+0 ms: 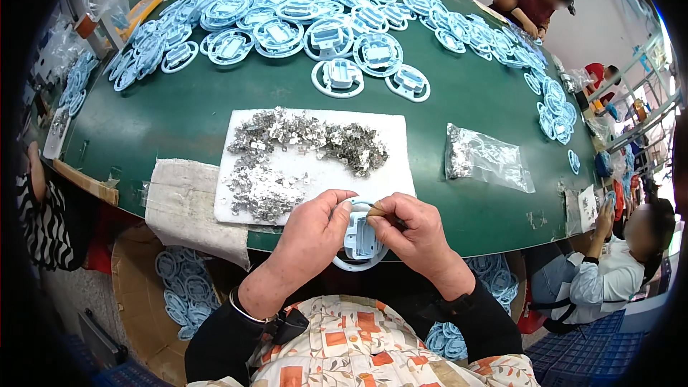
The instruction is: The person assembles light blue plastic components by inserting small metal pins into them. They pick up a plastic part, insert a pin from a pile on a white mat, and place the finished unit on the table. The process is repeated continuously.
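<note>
A light-blue plastic ring-shaped part (360, 240), like a toy steering wheel with a boxy recess in its middle, is held upright just off the table's near edge. My left hand (315, 226) is closed on its upper left rim, thumb pressed against it. My right hand (412, 233) pinches at the part's upper right; whether a small piece sits between those fingertips is hidden. Just beyond my hands lies a white foam board (322, 180) bearing heaps of small metal clips (266, 140), some darker at its right side.
Many more blue ring parts (287, 11) cover the far side of the green table (487, 222). A clear bag of metal pieces (487, 158) lies right of the board, a beige cloth (183, 197) left. A cardboard box (140, 294) with blue parts stands below. Other people sit around the table.
</note>
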Tool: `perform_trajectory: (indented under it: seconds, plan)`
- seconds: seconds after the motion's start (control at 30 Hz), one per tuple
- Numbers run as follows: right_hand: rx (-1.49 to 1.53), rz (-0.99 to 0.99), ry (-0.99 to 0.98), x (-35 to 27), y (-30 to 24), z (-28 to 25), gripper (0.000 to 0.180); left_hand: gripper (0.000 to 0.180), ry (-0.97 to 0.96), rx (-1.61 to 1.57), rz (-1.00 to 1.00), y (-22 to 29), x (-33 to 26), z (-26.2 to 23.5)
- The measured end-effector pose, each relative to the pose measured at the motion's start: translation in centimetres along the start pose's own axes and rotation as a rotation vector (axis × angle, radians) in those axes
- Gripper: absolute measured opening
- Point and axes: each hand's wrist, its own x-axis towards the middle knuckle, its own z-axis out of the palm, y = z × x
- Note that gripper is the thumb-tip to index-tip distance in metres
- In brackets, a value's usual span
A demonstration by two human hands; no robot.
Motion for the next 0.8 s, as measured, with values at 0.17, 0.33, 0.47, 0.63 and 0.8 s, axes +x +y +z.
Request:
perform_trajectory:
  seconds: [0.17,0.33,0.47,0.63,0.8]
  plan:
    - [-0.050,-0.068,0.045,0.0,0.3,0.5,0.011,0.031,-0.024,-0.093,-0.072,0.5,0.2,0.1]
    - [-0.233,-0.184,0.047,-0.3,0.5,0.7,0.016,0.032,-0.039,-0.115,-0.117,0.4,0.4,0.1]
    - [-0.278,-0.147,0.018,-0.7,0.1,0.0,0.018,0.032,-0.039,-0.133,-0.111,0.5,0.4,0.1]
    - [-0.378,-0.136,-0.125,-0.9,-1.4,-1.0,0.022,0.032,-0.041,-0.126,-0.110,0.4,0.4,0.1]
    - [-0.473,-0.073,-0.074,-1.3,-1.5,-1.8,0.033,0.033,-0.032,-0.099,-0.098,0.4,0.4,0.1]
